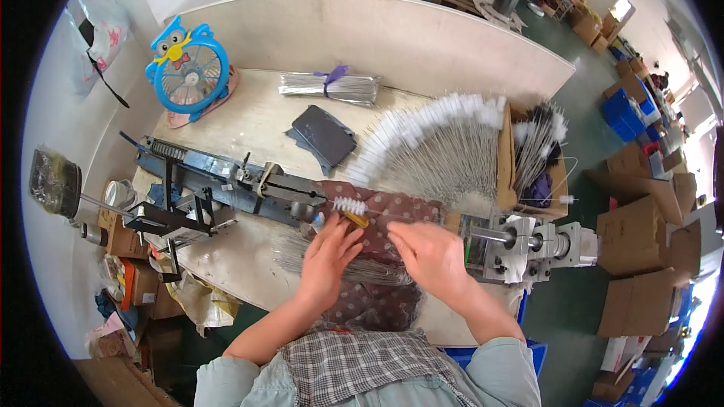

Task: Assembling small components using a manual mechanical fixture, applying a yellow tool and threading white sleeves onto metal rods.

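A small white-bristled wire brush [349, 206] lies at the right end of the long metal fixture [283, 188], its thin stem running rightward over a brown dotted cloth [383, 245]. My left hand [329, 255] is just below the brush, fingers curled around a yellow-brown piece [356, 220] that sticks out past them; its kind is unclear. A small blue tip [318, 220] shows beside this hand. My right hand [431, 255] is closed in a pinch close to the stem. Whatever its fingertips hold is too fine to see. Thin wires [302, 252] lie under my left hand.
A metal clamping machine [528, 245] stands at the right. Behind my hands, finished white brushes [445, 143] fan out beside a cardboard box [509, 158]. Farther back are dark pads [323, 136], a tied wire bundle [332, 88] and a blue fan [188, 71]. A low partition [362, 26] bounds the table.
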### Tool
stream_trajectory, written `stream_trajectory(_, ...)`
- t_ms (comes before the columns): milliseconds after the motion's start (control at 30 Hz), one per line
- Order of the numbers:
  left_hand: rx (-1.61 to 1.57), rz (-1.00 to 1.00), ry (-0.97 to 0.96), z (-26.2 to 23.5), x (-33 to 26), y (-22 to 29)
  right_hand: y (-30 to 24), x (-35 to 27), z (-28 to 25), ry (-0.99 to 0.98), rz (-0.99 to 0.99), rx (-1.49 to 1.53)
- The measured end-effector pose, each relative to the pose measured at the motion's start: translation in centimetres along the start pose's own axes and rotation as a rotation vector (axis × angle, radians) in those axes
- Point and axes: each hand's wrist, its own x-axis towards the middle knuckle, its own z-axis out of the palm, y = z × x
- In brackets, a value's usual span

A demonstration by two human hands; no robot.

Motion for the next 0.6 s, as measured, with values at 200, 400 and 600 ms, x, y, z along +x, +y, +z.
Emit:
stream_trajectory(200, 0.226, 0.185, 0.316, -10.2, -1.2, 1.4, 4.0, -7.4, 4.0, -0.469, 0.181, -0.164)
stream_trajectory(400, -0.496, 0.482, 0.936, -33.6, -3.8, 7.1, 3.7, -6.7, 2.5, -0.47, 0.066, -0.238)
stream_trajectory(600, -0.206, 0.573, 1.173, -38.9, -4.3, 10.2, 2.4, -6.2, 1.2, -0.463, 0.194, -0.277)
